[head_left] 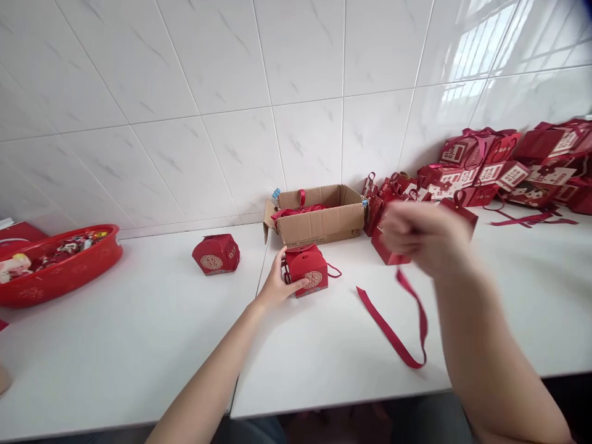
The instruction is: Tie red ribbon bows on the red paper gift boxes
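My left hand (279, 283) grips a small red gift box (309, 270) that stands on the white table (139, 333), fingers and thumb wrapped round its left side. My right hand (423, 237) is raised and blurred, closed in a fist on a long red ribbon (398, 327). The ribbon hangs down from the fist and loops onto the table. A second closed red gift box (216, 254) sits to the left, apart from both hands.
An open cardboard box (324, 222) with red ribbons stands against the tiled wall. Several red gift bags and boxes (504, 172) are piled at the right. A red tray (60, 268) of sweets sits at the far left.
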A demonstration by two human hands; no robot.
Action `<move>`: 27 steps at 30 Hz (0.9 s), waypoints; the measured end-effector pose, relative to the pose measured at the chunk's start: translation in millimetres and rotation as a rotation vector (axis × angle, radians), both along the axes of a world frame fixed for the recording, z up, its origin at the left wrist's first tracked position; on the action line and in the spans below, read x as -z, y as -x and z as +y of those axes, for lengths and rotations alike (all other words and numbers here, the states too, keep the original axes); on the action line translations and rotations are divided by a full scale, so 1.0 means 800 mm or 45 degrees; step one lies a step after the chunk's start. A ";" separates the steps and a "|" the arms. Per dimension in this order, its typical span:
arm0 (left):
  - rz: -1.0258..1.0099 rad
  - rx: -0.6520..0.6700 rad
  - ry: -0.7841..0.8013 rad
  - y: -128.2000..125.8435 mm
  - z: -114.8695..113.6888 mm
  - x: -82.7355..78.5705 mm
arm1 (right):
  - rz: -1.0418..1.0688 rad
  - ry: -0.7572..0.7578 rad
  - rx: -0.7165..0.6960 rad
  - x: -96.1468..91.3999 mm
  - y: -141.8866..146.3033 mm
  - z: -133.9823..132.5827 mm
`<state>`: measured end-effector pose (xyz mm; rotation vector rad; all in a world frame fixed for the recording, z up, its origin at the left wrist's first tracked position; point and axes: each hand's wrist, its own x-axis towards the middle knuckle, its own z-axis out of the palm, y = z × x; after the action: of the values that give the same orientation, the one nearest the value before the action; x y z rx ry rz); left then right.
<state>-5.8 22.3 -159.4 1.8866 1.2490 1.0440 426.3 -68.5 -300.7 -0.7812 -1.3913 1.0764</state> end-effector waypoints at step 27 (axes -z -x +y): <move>0.182 -0.305 -0.768 -0.040 -0.034 0.020 | 0.256 1.087 -0.759 -0.204 0.256 0.071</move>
<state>26.1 -5.2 -175.4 2.3255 1.3689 1.5719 221.5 -11.5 -137.8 -0.8229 -0.9762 2.2259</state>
